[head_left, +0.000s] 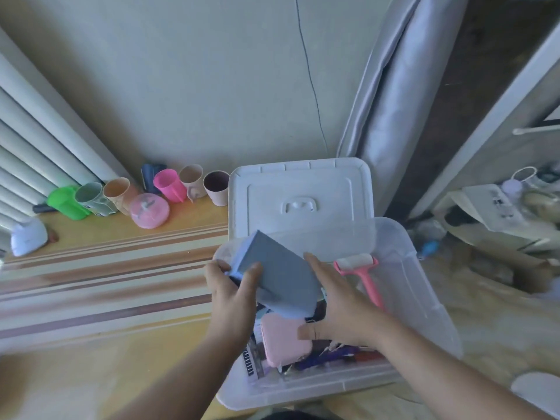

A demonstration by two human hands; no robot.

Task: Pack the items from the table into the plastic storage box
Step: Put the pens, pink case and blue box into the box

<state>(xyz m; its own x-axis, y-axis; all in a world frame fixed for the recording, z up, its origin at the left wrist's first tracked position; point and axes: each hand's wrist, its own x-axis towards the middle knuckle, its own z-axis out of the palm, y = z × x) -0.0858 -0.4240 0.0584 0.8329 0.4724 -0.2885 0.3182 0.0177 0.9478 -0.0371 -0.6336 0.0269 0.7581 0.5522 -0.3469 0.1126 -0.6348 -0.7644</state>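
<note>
A clear plastic storage box [415, 286] stands at the table's right end, its white lid [300, 189] propped behind it. A light blue rectangular box [278, 277] is tilted over the storage box's left side. My left hand [233, 295] grips its lower left corner, thumb on top. My right hand [336, 304] lies with straight fingers along the blue box's right side. Inside the storage box lie a pink case [285, 338], a pink lint roller [363, 277] and dark small items.
Along the wall stand a green cup [65, 203], several other cups, a pink cup [169, 184] and a pink round container [150, 210]. A white object [28, 236] lies at far left. A striped cloth [106, 274] covers the table. Cluttered shelves are at right.
</note>
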